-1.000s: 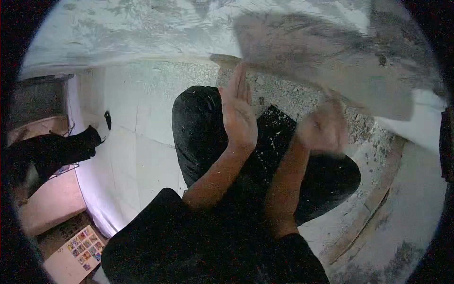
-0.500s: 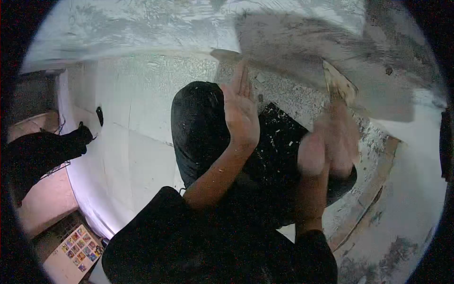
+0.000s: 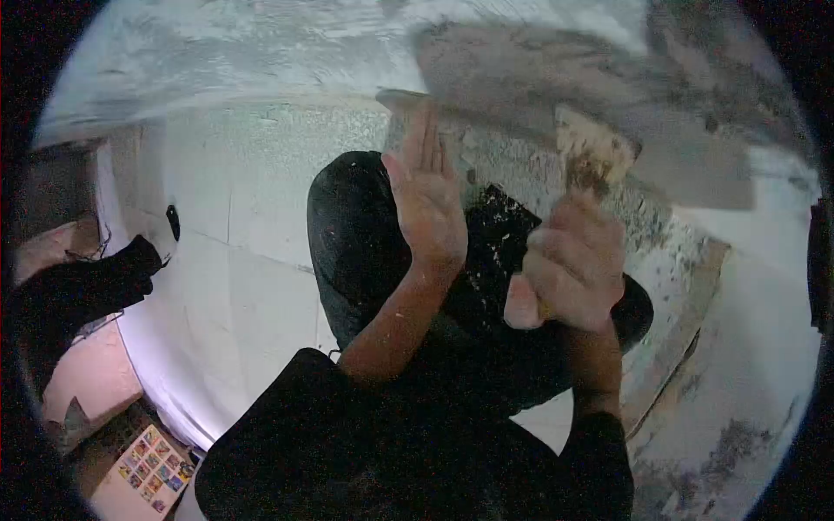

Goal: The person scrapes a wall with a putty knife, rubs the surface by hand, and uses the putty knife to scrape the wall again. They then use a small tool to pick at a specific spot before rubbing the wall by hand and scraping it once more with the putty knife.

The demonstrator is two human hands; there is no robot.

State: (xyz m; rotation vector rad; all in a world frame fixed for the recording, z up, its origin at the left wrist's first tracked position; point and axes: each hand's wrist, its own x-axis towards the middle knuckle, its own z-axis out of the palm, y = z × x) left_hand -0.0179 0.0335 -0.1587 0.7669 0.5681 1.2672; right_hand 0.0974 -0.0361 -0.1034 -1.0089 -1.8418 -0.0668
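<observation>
My right hand (image 3: 573,260) is closed round the handle of a putty knife (image 3: 599,148), whose wide, stained blade points up toward the wall (image 3: 261,52). Whether the blade touches the wall I cannot tell. My left hand (image 3: 426,204) is open, palm showing and fingers stretched upward near the base of the wall, and holds nothing. Beneath the hands are my knees in black trousers (image 3: 352,234), with pale flecks on the cloth. Crumbly debris (image 3: 508,161) lies on the floor between the knees and the wall.
At the left, a person's dark sleeve (image 3: 78,286) reaches toward a black object (image 3: 173,223) on the pale floor (image 3: 261,300). A sheet with small coloured pictures (image 3: 152,464) is at lower left. A ledge with a crack (image 3: 678,373) runs along the right.
My right hand and the putty knife have moved left, and the blade shows more fully. My left hand has shifted slightly left in view, still open.
</observation>
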